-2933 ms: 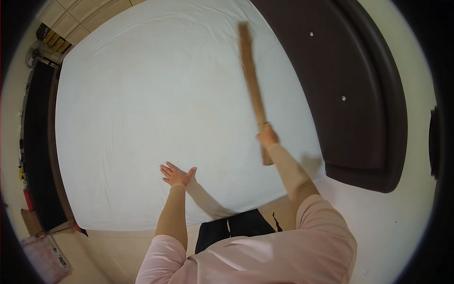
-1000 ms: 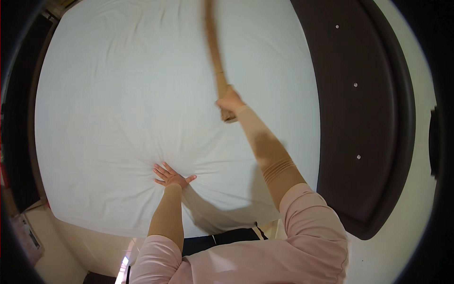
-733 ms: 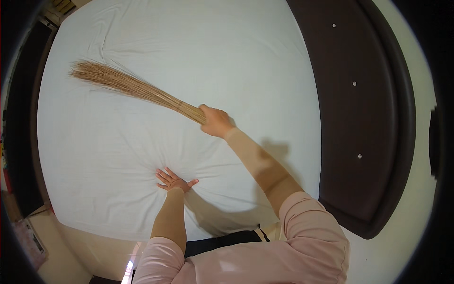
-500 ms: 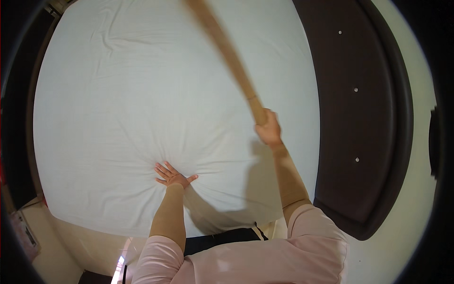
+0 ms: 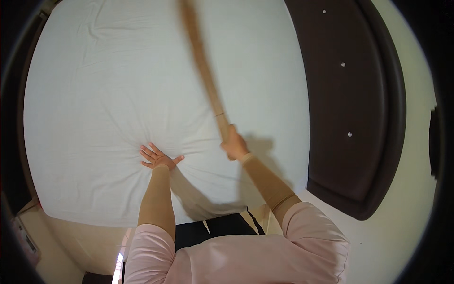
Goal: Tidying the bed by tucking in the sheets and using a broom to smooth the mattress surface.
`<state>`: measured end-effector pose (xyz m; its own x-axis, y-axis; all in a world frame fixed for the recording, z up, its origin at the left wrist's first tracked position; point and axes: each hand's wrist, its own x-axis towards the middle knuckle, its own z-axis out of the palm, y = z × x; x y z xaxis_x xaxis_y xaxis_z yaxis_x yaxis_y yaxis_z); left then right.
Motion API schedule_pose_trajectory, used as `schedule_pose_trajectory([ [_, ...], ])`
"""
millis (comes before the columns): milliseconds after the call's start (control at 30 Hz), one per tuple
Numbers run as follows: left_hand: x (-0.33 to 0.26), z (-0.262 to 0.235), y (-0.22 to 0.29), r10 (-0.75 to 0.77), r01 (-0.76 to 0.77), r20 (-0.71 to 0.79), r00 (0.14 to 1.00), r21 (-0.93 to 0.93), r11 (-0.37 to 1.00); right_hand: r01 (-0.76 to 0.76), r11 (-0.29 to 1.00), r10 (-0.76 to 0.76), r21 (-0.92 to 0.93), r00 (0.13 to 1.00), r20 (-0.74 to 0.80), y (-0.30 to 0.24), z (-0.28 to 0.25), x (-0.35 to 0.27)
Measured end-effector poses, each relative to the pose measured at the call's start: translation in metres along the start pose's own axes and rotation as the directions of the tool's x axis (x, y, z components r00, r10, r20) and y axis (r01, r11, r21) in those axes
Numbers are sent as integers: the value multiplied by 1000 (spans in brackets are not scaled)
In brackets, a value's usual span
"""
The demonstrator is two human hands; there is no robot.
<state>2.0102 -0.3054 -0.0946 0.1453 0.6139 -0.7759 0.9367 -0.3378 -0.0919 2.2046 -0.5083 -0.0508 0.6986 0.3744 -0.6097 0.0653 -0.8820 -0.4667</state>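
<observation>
My right hand [image 5: 235,143] is wrapped around the bound end of a long brown stick broom [image 5: 204,68]. The broom points away from me over the white bed sheet [image 5: 85,113], and its far end is smeared by motion and leaves the top of the view. Whether it touches the sheet I cannot tell. Pressed flat on the near part of the bed, my left hand [image 5: 161,158] has its fingers spread. Creases in the sheet run outward from that palm.
A dark brown padded headboard [image 5: 350,94] with shiny buttons borders the bed on the right, against a pale wall [image 5: 418,94]. Wrinkles cross the sheet at the far left. Below the near mattress edge, some tan floor [image 5: 90,244] shows.
My right hand has moved left and nearer to me, and the broom has swung with it to a steeper angle. My left hand stays pressed on the sheet while the whole view shifts slightly.
</observation>
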Motion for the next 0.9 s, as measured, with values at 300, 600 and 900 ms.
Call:
schedule_pose_trajectory([
  [300, -14, 8, -5, 56, -57, -102, 993, -8, 998, 383, 917, -376, -106, 923, 84, 11, 30, -122],
  [600, -66, 83, -105, 218, -291, -603, 767, -24, 956, -195, 975, 224, 111, 851, -475, 166, -32, -141],
  [900, -126, 192, -294, -204, 151, -309, 929, -188, 970, -106, 994, 107, 26, 993, -49, 147, 134, -198],
])
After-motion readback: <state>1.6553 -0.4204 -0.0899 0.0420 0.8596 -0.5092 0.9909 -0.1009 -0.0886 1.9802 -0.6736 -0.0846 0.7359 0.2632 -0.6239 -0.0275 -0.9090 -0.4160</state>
